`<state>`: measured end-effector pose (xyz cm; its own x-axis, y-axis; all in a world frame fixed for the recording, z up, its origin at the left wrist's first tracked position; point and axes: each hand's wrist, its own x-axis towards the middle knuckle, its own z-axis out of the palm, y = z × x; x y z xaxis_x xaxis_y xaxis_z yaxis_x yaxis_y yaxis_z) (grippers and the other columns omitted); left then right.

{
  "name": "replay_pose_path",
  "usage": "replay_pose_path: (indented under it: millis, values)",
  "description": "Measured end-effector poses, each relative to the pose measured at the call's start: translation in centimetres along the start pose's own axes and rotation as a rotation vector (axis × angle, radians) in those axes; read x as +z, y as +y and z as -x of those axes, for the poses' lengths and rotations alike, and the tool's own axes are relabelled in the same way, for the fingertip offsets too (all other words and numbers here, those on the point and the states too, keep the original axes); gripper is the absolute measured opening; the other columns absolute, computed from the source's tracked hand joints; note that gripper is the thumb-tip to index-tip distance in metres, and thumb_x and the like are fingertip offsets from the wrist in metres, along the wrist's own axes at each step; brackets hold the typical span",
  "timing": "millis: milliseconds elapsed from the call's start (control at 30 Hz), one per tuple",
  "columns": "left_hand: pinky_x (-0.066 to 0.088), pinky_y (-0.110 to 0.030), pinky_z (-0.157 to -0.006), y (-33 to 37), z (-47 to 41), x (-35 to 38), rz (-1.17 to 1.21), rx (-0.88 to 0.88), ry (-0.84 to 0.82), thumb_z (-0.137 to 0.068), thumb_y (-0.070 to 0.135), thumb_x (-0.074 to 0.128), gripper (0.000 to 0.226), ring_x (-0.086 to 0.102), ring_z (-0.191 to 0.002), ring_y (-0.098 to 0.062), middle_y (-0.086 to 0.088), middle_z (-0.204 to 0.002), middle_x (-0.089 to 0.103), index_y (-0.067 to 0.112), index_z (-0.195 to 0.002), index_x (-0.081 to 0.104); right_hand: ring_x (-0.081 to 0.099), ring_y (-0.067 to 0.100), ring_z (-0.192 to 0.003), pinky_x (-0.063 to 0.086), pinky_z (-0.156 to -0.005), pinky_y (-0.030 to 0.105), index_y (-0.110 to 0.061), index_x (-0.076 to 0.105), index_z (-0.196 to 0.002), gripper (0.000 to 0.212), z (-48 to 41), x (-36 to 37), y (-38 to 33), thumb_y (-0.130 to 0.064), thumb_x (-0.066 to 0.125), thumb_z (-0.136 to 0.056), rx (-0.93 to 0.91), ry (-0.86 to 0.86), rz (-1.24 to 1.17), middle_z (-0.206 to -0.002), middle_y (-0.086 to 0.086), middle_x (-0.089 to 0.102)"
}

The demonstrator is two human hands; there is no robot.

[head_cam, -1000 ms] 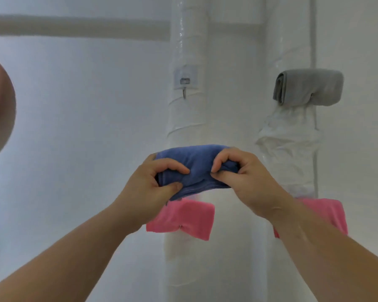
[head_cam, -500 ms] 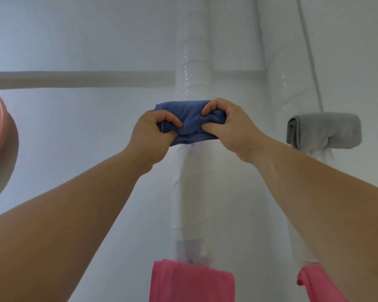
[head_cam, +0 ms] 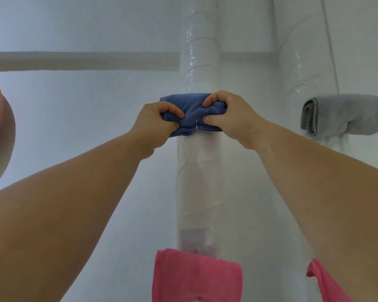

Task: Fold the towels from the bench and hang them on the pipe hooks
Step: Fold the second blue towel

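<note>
Since half a second ago the folded blue towel has settled against the wrapped white pipe, and a small metal hook now shows through its lower front edge, between the two thumbs. Both arms reach up and forward with wrists bent toward the pipe. The left hand pinches the towel's left end between curled fingers and thumb; the right hand pinches the right end the same way, fingertips over the top fold. Right of the pipe, a folded grey towel hangs on the neighbouring pipe. Low on the central pipe hangs a pink towel; another pink towel shows beside it, partly behind the right forearm.
</note>
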<state>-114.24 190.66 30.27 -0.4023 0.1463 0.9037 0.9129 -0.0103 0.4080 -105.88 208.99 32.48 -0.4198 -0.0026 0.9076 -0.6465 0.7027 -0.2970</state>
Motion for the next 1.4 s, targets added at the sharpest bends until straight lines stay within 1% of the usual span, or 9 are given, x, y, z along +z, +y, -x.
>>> replay_pose_path:
  millis: [167,233,333,433,533,600,733,1033,1400]
  values:
    - [0.062,-0.034,-0.072,0.3,0.3,0.3,0.056,-0.123,-0.027,-0.088,0.013,0.072,0.003,0.069,-0.09,-0.028,-0.014,-0.102,0.07,0.01,-0.089,0.074,0.066,0.023,-0.095,0.061,-0.079,0.039,-0.024,0.065,-0.093,0.014,0.4,-0.1,-0.7,-0.013,0.072,-0.087,0.072,-0.047,0.004,-0.109,0.004,0.066]
    - [0.057,-0.032,-0.067,0.7,-0.1,1.0,-0.014,-0.163,0.044,-0.092,0.035,0.069,0.031,0.064,-0.074,-0.025,-0.019,-0.089,0.068,0.005,-0.084,0.072,0.062,0.019,-0.091,0.058,-0.073,0.032,-0.024,0.062,-0.088,0.009,0.3,0.1,-1.1,-0.029,0.066,-0.094,0.092,-0.023,0.065,-0.102,0.0,0.065]
    - [0.039,-0.032,-0.061,1.0,-0.8,1.8,-0.319,0.001,0.227,-0.09,0.04,0.068,0.044,0.046,-0.06,-0.019,-0.003,-0.069,0.048,0.014,-0.059,0.05,0.055,0.022,-0.095,0.051,-0.082,0.032,-0.022,0.056,-0.092,0.019,-0.2,0.2,-0.4,-0.04,0.062,-0.096,-0.013,0.053,0.44,-0.11,0.005,0.057]
    - [0.043,-0.043,-0.094,1.1,-0.9,2.2,-0.702,0.327,0.304,-0.092,0.03,0.061,0.013,0.058,-0.108,-0.028,-0.003,-0.114,0.058,0.019,-0.096,0.057,0.049,0.032,-0.109,0.047,-0.092,0.047,-0.018,0.052,-0.111,0.031,0.1,0.8,0.6,-0.044,0.058,-0.096,-0.098,0.154,0.748,-0.127,0.011,0.044]
    - [0.013,-0.053,-0.125,0.2,-0.8,2.9,-0.929,0.498,0.104,-0.105,0.026,0.042,0.048,0.024,-0.154,-0.025,0.001,-0.164,0.033,0.027,-0.153,0.037,0.04,0.031,-0.134,0.04,-0.105,0.05,-0.023,0.044,-0.137,0.041,0.7,1.4,1.2,-0.04,0.049,-0.1,-0.254,0.212,0.877,-0.151,0.004,0.038]
    - [0.008,-0.051,-0.126,-1.0,-0.6,3.0,-0.929,0.482,0.063,-0.107,0.035,0.034,0.055,0.015,-0.156,-0.023,0.003,-0.168,0.024,0.027,-0.16,0.022,0.015,0.026,-0.154,0.02,-0.121,0.048,-0.033,0.024,-0.156,0.052,0.8,1.5,1.8,-0.04,0.035,-0.105,-0.271,0.144,0.972,-0.167,-0.006,0.018]
    - [0.001,-0.049,-0.127,-3.1,-0.4,2.9,-0.809,0.409,0.052,-0.108,0.036,0.022,0.057,0.001,-0.157,-0.016,0.008,-0.17,0.007,0.022,-0.162,0.007,-0.01,0.023,-0.156,-0.001,-0.126,0.05,-0.035,0.001,-0.16,0.057,0.5,1.4,2.6,-0.044,0.019,-0.107,-0.247,0.087,1.031,-0.169,-0.013,-0.003]
    - [-0.004,-0.052,-0.126,-5.0,-1.2,3.3,-0.812,0.411,0.075,-0.109,0.041,0.016,0.057,-0.007,-0.157,-0.017,0.011,-0.17,-0.003,0.027,-0.162,-0.001,-0.013,0.024,-0.156,-0.005,-0.125,0.052,-0.036,-0.004,-0.16,0.06,0.6,2.7,4.6,-0.046,0.019,-0.106,-0.214,0.151,0.866,-0.169,-0.012,-0.01]
    - [-0.007,-0.056,-0.124,-3.7,-0.3,3.2,-0.987,0.291,0.034,-0.107,0.044,0.01,0.059,-0.013,-0.156,-0.019,0.01,-0.17,-0.011,0.028,-0.159,-0.014,-0.015,0.029,-0.155,-0.005,-0.124,0.056,-0.036,-0.015,-0.157,0.061,1.7,2.7,3.6,-0.052,0.014,-0.105,-0.072,0.091,1.012,-0.168,-0.011,-0.017]
